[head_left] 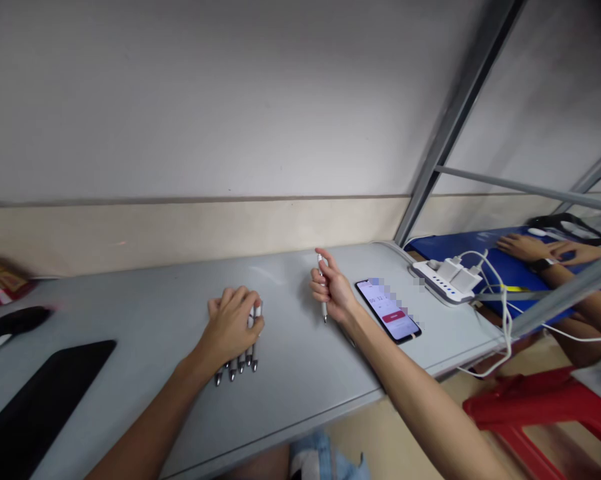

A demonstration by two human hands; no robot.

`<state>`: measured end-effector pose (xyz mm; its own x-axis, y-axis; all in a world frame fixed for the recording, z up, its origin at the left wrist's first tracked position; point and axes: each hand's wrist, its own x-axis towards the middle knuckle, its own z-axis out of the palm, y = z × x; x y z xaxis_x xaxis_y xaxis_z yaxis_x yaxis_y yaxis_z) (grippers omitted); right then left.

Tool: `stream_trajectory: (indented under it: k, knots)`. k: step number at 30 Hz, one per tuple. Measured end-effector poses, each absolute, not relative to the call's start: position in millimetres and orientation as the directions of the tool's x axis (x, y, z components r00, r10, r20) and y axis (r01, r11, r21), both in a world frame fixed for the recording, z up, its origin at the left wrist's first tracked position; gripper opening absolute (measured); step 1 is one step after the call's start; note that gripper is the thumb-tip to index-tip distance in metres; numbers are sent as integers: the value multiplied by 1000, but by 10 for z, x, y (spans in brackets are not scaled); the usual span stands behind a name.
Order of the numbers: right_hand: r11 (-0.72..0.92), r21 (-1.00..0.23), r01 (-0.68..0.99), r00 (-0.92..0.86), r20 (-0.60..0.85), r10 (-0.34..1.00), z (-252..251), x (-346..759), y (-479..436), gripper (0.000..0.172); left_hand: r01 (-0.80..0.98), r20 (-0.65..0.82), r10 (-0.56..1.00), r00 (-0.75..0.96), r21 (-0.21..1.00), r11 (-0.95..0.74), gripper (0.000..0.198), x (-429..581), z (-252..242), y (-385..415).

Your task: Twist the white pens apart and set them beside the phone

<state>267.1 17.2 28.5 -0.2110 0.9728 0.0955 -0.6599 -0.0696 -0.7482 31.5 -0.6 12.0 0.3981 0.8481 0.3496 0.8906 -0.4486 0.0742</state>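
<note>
My right hand (pixel 336 288) is closed round a grey-and-white pen (pixel 324 310), held near upright above the desk with its metal tip down. The thumb lies at the pen's top end. My left hand (pixel 234 320) curls over a row of several similar pens (pixel 241 363) lying side by side on the grey desk (pixel 295 380). Their silver tips stick out below the palm, pointing towards me. The fingertips touch the rightmost pens; the hand hides the upper parts of the rest. Under my right wrist, part of a thin dark object shows, too hidden to name.
Right of my right hand lies a phone (pixel 390 310) with a timer on its screen. Beyond it are a white power strip (pixel 443 283) with cables and a metal post (pixel 450 127). A black mat (pixel 55 393) lies left. Another person's hands (pixel 525 248) rest on a blue surface.
</note>
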Motion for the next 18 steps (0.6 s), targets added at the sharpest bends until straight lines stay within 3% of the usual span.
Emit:
stream_trajectory:
  k: [9,18]
  knots:
    - [-30,-805,-592,-189,103,977,314,2726,179,32,874,341,849,403,131,-467,14,346,101,-21]
    - [-21,-847,-532,-147,68,987,321,2724,184,31,881,326,854,406,108,-460,24,351,93,-24]
